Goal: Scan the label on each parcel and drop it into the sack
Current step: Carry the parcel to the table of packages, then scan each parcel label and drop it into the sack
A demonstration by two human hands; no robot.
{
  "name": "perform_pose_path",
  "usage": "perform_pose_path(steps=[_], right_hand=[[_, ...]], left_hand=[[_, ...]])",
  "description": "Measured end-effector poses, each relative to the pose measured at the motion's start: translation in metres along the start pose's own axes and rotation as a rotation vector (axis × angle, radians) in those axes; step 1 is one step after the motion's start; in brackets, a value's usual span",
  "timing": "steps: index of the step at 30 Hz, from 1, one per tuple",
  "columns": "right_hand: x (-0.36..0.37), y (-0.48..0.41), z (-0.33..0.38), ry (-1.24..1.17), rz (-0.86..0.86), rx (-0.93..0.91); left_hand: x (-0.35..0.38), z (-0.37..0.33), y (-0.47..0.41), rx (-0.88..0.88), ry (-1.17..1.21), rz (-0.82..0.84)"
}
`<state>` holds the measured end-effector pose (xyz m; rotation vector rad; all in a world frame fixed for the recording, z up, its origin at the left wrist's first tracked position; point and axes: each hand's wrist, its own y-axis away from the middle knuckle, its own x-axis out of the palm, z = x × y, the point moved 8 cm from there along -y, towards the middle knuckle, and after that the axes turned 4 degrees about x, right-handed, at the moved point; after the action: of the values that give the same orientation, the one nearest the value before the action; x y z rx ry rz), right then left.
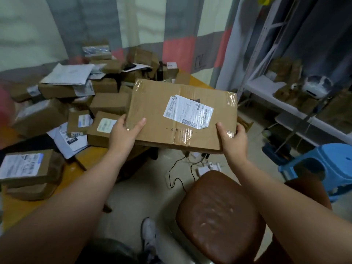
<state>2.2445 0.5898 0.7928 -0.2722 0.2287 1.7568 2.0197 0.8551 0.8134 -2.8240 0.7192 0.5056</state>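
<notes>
Far left: heap of parcels (80, 103) on orange table (91, 159), many labels up. Probably the backlog.

Next: left hand (123, 134) clamped on near-left corner of flat cardboard parcel (152, 103). Thumb on top face, fingers underneath and hidden. Forearm stretched forward, wrist roughly straight.

Centre: parcel held in the air, off the table, above the floor between table edge and brown stool seat (219, 216). Long axis left-right across the body, top face tilted toward the camera. Label (187, 111) face up, skewed, right of centre, so nearer the right hand than the left. Lower corner of it peeling.

Right: right hand (233, 140) clamped on near-right corner. Thumb on top, fingers round the edge. Near mirror of the left arm.

Further right: blue stool (323, 161), then white shelf (266, 88) with more boxes.

Judgement: looks like pick-up done, scan not yet. No scanner in view, no sack in view, and no free hand. Probably calls for letting go with the right, since closer to the label, and carrying on the left alone. Risk: wide flat box held by one corner likely to droop or twist, so better to shift the left grip toward mid-edge first.
</notes>
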Motion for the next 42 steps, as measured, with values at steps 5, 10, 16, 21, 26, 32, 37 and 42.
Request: perform_pose_path(steps=[5,10,16,21,26,32,37,42], right_hand=[[0.081,-0.08,0.054,-0.098,0.009,-0.055],[0.144,-0.159,0.094,-0.136,0.039,-0.1],[0.171,-0.218,0.129,-0.185,-0.075,-0.12],[0.241,-0.223,0.117,-0.464,0.09,0.241],[0.315,-0.244,0.126,-0.592,0.519,0.29],[0.285,-0.355,0.131,-0.499,0.538,0.139],[0.276,-0.4,0.121,-0.266,0.811,0.111],[0.284,-0.408,0.081,-0.133,0.965,0.167]], left_hand=[[-0.011,-0.014,-0.112,-0.005,0.102,0.026],[-0.008,-0.02,-0.211,-0.08,0.179,0.062],[0.001,-0.018,-0.268,-0.102,0.23,-0.028],[0.027,-0.02,-0.292,-0.131,0.347,-0.139],[0.107,-0.023,-0.312,-0.214,0.425,-0.068],[0.153,-0.037,-0.358,-0.153,0.378,-0.089],[0.186,-0.05,-0.394,-0.182,0.249,0.145],[0.208,-0.025,-0.387,-0.401,0.408,0.215]])
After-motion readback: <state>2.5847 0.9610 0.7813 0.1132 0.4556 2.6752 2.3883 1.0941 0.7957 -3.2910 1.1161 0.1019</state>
